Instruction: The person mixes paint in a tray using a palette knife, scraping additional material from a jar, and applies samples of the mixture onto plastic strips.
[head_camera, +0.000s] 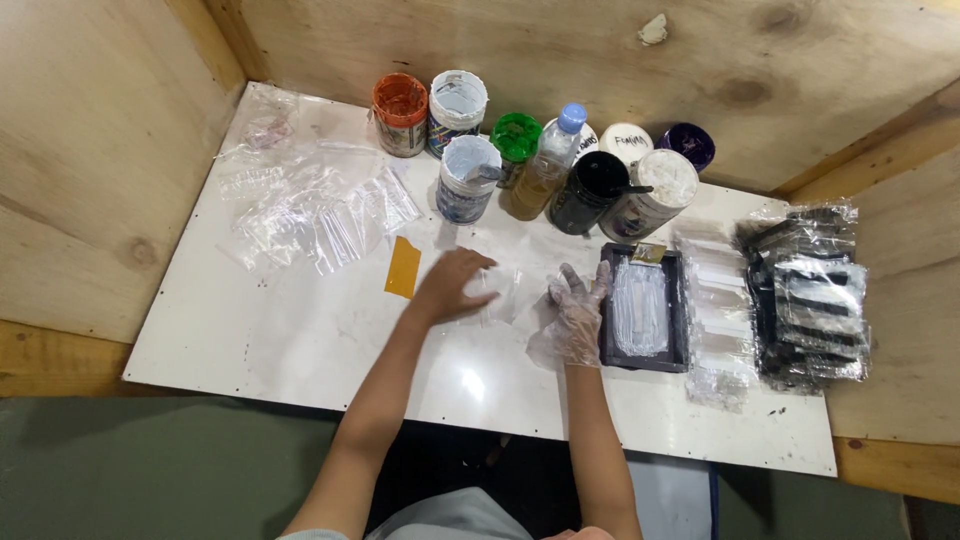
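My left hand (452, 285) is bare and lies palm down, fingers spread, on a small clear plastic bag (503, 288) on the white table (300, 340). My right hand (576, 315) wears a thin clear plastic glove and rests at the bag's right edge, fingers loosely curled, just left of a dark rectangular tray (645, 310) smeared with white paste. Whether the gloved fingers pinch the bag I cannot tell. A small orange card (404, 267) lies left of my left hand.
Several paint jars and a bottle (545, 165) stand in a row at the back. Loose clear bags (315, 205) are heaped at the back left. Clear packets (715, 300) and a stack of black-and-white packed items (815, 295) lie right. Plywood walls enclose the table.
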